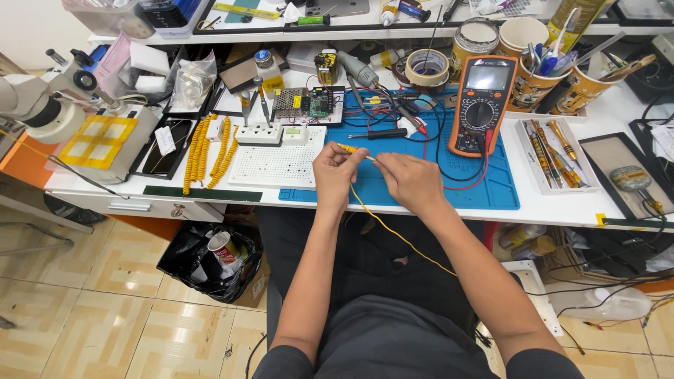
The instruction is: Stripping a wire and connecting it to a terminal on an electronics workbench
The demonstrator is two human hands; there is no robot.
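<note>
Both hands meet just in front of the worktop (393, 205) edge, over the near rim of the blue mat (491, 189). The left hand (335, 172) is closed around a thin yellow wire (393, 231), pinching it near its upper end, where a short yellow tip pokes out above the fingers. The right hand (411, 181) is closed too, gripping the same wire just beside the left; the two hands are almost touching. From them the wire hangs down and trails off across the person's lap to the right.

Just beyond the left hand lies a white perforated board (277, 163), with a white terminal block (258, 133) at its far edge. To its left a bundle of yellow coiled pieces (203, 151) lies on the worktop. An orange multimeter (483, 105) stands on the mat beyond the right hand, its red and black leads (456, 168) looping near the knuckles. A black-handled screwdriver (379, 133) lies between the meter and the board. Further right sits a white tray of tools (554, 151). A microscope (42, 105) stands far left, and a black rubbish bag (210, 260) sits on the floor below.
</note>
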